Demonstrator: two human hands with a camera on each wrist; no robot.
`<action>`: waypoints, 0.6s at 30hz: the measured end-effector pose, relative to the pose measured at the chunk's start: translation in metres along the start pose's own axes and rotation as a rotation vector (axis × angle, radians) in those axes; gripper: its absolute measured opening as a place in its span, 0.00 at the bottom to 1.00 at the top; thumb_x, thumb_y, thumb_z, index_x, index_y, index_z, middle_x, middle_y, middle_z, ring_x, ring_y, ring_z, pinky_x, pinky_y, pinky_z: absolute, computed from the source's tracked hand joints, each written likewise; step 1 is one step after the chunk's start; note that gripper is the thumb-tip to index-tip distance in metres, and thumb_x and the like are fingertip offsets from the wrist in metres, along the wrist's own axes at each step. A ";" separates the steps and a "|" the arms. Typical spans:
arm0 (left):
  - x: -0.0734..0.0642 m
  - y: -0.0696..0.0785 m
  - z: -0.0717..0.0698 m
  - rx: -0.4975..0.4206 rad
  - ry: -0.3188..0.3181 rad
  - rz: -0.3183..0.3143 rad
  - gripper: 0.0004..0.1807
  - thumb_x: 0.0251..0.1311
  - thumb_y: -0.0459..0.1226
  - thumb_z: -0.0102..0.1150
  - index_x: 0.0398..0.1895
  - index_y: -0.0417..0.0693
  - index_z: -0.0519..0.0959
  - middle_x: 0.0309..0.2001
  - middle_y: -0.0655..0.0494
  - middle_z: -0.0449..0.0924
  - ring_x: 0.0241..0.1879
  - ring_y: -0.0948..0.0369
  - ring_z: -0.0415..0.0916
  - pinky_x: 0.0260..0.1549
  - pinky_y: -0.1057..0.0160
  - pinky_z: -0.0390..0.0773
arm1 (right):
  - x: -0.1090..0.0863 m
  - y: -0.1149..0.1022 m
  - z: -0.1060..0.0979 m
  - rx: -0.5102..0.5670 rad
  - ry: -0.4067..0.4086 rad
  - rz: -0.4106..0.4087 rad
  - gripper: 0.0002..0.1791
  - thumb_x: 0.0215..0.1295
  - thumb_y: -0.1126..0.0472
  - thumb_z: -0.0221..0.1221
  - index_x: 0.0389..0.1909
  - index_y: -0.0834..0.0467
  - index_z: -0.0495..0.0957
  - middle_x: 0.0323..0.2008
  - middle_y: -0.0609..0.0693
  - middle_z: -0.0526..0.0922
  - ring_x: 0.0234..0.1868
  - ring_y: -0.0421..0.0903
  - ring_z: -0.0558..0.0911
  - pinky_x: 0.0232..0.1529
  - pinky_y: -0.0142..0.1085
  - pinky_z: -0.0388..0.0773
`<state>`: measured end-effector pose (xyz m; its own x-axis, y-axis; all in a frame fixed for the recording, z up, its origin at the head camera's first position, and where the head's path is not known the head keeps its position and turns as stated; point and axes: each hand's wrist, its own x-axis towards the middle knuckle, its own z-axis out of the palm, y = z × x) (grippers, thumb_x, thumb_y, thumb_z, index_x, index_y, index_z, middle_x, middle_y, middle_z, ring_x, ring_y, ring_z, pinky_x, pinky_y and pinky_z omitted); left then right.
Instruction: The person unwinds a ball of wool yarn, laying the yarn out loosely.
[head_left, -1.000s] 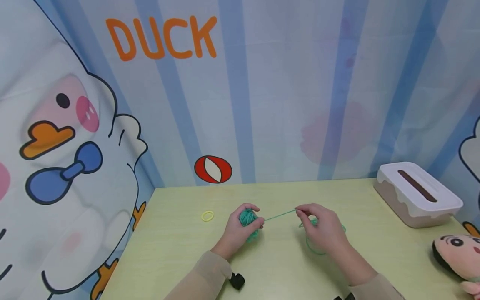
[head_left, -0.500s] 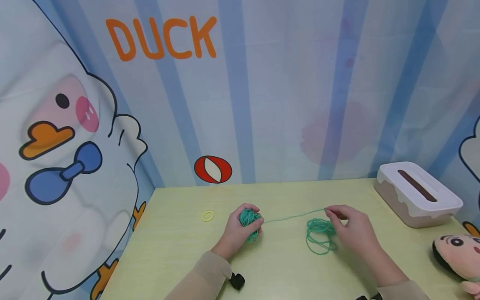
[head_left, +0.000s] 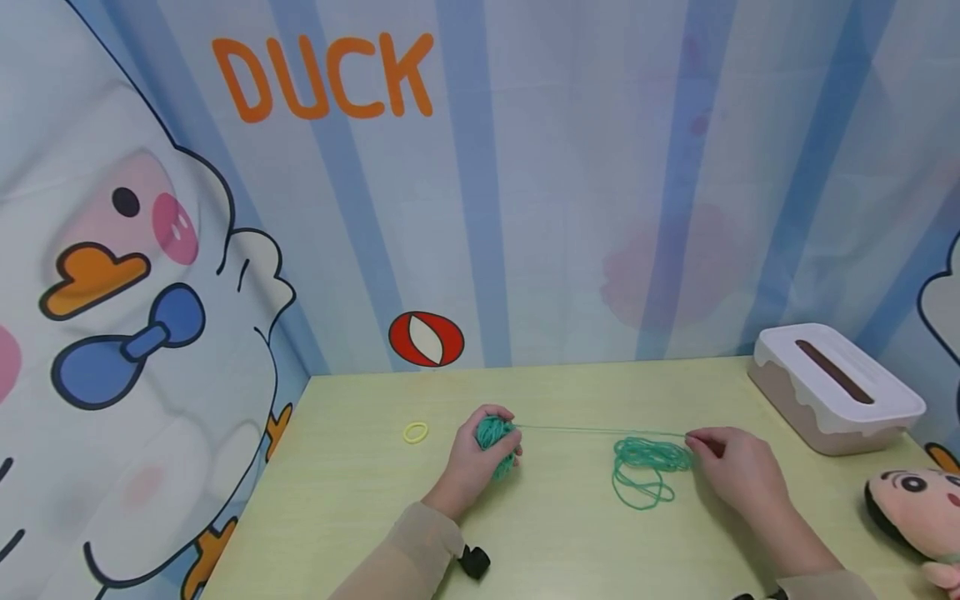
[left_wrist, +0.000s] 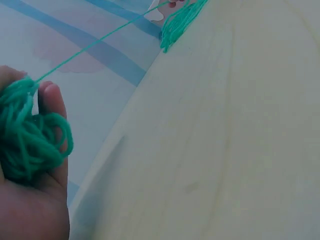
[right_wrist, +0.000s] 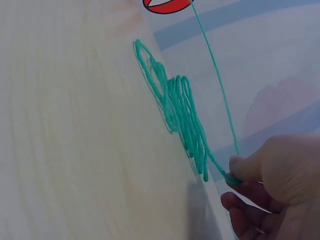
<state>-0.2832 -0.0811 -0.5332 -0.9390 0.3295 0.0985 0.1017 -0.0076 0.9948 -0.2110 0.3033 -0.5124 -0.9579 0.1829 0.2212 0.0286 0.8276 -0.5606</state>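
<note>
My left hand (head_left: 471, 458) holds a ball of green yarn (head_left: 495, 442), fingers and thumb curled round it. In the left wrist view loose loops of the yarn ball (left_wrist: 30, 135) bulge out by the palm. One taut strand (head_left: 600, 429) runs from the ball to my right hand (head_left: 738, 471), which pinches it between thumb and fingertips. Below the strand, a heap of loose yarn loops (head_left: 648, 462) lies on the table beside the right fingertips. The right wrist view shows the strand leading from the pinch (right_wrist: 235, 179) to the heap.
On the pale table (head_left: 360, 525) a yellow ring (head_left: 415, 432) lies left of the left hand. A white and beige tissue box (head_left: 836, 387) stands at the back right, with a plush doll (head_left: 918, 512) in front of it. A printed curtain (head_left: 562, 208) hangs behind.
My right hand has moved right, drawing the strand out longer, and it now stretches straight. The heap of loops, partly covered before, shows fully. My left hand has barely moved.
</note>
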 end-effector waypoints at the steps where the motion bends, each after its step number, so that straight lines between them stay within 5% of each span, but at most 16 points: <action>1: 0.000 0.000 0.000 -0.020 -0.005 0.000 0.25 0.77 0.41 0.68 0.67 0.36 0.71 0.48 0.47 0.84 0.40 0.56 0.87 0.45 0.61 0.91 | 0.000 0.001 0.000 -0.003 -0.017 0.024 0.13 0.77 0.57 0.66 0.50 0.63 0.90 0.40 0.59 0.91 0.41 0.55 0.86 0.40 0.45 0.77; 6: 0.001 -0.001 0.000 -0.091 -0.032 -0.012 0.28 0.78 0.43 0.67 0.68 0.35 0.70 0.51 0.47 0.82 0.42 0.55 0.89 0.47 0.59 0.92 | 0.002 0.000 0.000 -0.018 -0.088 0.082 0.12 0.77 0.56 0.66 0.48 0.61 0.89 0.40 0.57 0.91 0.41 0.53 0.86 0.41 0.47 0.77; 10: 0.001 -0.001 0.000 -0.087 -0.045 -0.012 0.28 0.78 0.44 0.67 0.69 0.35 0.70 0.48 0.48 0.83 0.41 0.55 0.88 0.48 0.57 0.92 | -0.001 -0.011 0.005 -0.024 -0.070 0.039 0.15 0.79 0.55 0.63 0.51 0.62 0.89 0.51 0.66 0.89 0.51 0.66 0.86 0.53 0.62 0.81; 14: 0.001 -0.002 0.000 -0.081 -0.056 -0.007 0.27 0.79 0.43 0.66 0.69 0.35 0.70 0.46 0.49 0.84 0.40 0.55 0.88 0.48 0.57 0.92 | -0.006 -0.033 0.014 0.018 0.045 -0.105 0.14 0.79 0.57 0.63 0.51 0.64 0.89 0.55 0.69 0.87 0.59 0.72 0.83 0.61 0.69 0.79; 18: 0.001 -0.002 0.001 -0.077 -0.060 -0.006 0.27 0.79 0.42 0.66 0.69 0.35 0.70 0.47 0.49 0.84 0.40 0.55 0.89 0.48 0.57 0.92 | -0.013 -0.063 0.028 0.093 0.078 -0.287 0.11 0.78 0.58 0.66 0.51 0.61 0.89 0.52 0.60 0.91 0.58 0.65 0.87 0.60 0.64 0.83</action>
<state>-0.2838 -0.0803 -0.5353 -0.9180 0.3856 0.0929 0.0683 -0.0770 0.9947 -0.2088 0.2337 -0.5022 -0.8984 -0.0079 0.4391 -0.2692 0.7998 -0.5365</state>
